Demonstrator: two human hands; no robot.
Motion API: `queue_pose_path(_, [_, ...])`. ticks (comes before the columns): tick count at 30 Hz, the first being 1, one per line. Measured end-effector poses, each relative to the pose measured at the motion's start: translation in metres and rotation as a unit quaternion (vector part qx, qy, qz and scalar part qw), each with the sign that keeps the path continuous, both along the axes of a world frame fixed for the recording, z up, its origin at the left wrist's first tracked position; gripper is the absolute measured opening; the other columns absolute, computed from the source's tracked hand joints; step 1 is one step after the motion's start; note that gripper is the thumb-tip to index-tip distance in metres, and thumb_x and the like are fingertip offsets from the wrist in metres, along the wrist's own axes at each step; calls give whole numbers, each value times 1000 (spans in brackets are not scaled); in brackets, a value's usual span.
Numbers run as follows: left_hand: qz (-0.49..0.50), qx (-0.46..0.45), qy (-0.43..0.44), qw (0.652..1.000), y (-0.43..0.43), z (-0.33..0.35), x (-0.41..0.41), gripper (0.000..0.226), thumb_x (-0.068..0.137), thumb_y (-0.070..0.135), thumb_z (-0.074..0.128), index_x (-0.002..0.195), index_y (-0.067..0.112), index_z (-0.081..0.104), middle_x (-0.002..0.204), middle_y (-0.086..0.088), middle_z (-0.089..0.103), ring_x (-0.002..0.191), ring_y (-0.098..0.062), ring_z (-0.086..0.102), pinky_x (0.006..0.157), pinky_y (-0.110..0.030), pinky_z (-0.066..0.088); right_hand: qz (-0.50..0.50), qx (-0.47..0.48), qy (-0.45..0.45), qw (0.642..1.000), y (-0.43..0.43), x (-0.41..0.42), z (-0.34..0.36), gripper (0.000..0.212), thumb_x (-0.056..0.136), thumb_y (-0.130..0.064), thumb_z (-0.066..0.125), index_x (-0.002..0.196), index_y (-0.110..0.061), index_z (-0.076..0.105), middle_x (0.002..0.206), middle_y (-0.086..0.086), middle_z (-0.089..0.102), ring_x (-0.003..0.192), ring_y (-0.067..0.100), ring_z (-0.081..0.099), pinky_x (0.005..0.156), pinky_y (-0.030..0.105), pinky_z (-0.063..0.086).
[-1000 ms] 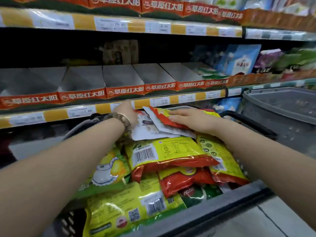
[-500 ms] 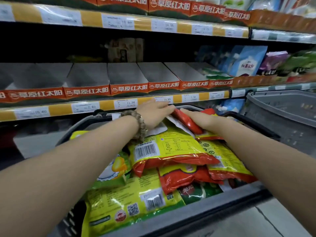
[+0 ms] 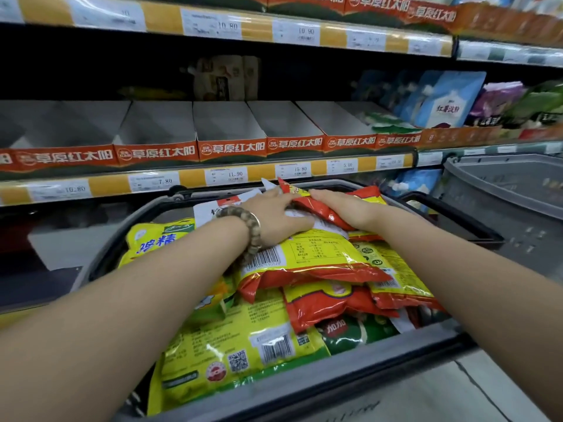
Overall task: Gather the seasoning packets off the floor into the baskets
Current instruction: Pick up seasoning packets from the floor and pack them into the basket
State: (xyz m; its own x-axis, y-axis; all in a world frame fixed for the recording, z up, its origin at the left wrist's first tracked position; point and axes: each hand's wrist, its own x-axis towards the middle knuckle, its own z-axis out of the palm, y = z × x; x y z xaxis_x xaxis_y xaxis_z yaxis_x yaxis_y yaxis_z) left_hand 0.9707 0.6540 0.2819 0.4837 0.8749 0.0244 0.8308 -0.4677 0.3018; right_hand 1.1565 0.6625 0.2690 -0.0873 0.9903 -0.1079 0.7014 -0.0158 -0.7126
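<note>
Red-and-yellow seasoning packet (image 3: 323, 210) at far edge of grey basket (image 3: 304, 388), atop heap of other yellow, red and green packets (image 3: 307, 257) filling it to rim. Left hand (image 3: 275, 216), fingers straight and together, pressed flat on packet's left end and white packet (image 3: 213, 210) beneath. Right hand (image 3: 345, 208) lies over packet's right part; thumb hidden, cannot tell if it pinches. Bead bracelet (image 3: 253, 228) on left wrist. Second grey basket (image 3: 502, 190) just beside right corner. Shelf edge with price tags (image 3: 234, 176) behind.
</note>
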Motion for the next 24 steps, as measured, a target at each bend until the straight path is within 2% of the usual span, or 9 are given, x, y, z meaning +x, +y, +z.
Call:
queue_pose_path(3, [-5,-22,21,1000,-1,1,0,82,72,76,36,145,43,20,153,-6,25,140,-31,24,111,-39,23,-12,58,-91,994,-5,0,0,45,98,-52,28,117,-25,59,110,-5,56,111,19,53,99,36,36])
queue_pose_path(5, [-5,-35,33,999,-4,6,-2,88,64,77,30,145,45,18,155,-6,21,142,-31,19,113,-41,20,-26,125,-173,977,-11,-3,0,49,100,-46,27,113,-16,63,110,6,62,111,26,54,96,40,39])
queue_pose_path(7, [-3,-45,13,999,-8,9,-7,84,72,76,39,146,43,19,156,-4,17,144,-28,15,114,-40,18,-53,154,-179,970,-18,-8,1,46,100,-41,29,114,-13,63,116,13,64,110,30,55,94,41,42])
queue_pose_path(11, [4,-10,-98,995,-28,14,-37,61,90,49,49,144,26,32,145,-5,41,129,-24,42,92,-29,35,-63,215,-185,957,-38,-33,11,46,95,-46,39,128,-19,56,129,10,59,118,28,52,96,40,43])
queue_pose_path(13, [18,9,-113,993,-41,19,-66,61,90,49,51,144,28,31,146,0,40,128,-20,43,95,-29,37,-52,224,-187,955,-51,-55,20,53,92,-49,44,138,-22,47,139,8,51,127,27,46,102,40,39])
queue_pose_path(15, [39,35,-115,992,-58,26,-103,59,89,50,51,142,29,36,146,4,39,131,-18,41,102,-30,35,-13,232,-204,951,-66,-85,31,56,92,-45,48,143,-24,40,145,8,44,132,26,41,106,39,36])
queue_pose_path(18, [83,61,-147,984,-89,37,-169,51,88,46,55,135,28,45,140,6,47,125,-15,45,93,-22,33,58,259,-222,938,-94,-149,46,59,91,-45,51,145,-28,35,147,5,41,133,22,39,105,36,34])
queue_pose_path(21, [146,55,-160,975,-128,35,-248,58,81,52,57,133,27,49,135,6,51,124,-15,46,95,-23,35,140,276,-219,925,-123,-226,53,61,90,-45,53,146,-30,33,151,1,35,136,18,34,106,31,30])
queue_pose_path(24, [220,45,-158,962,-176,21,-331,66,69,56,50,129,30,51,131,7,52,119,-13,49,99,-26,38,232,266,-227,908,-146,-309,45,62,90,-47,52,146,-32,30,152,-4,32,137,16,32,105,34,33])
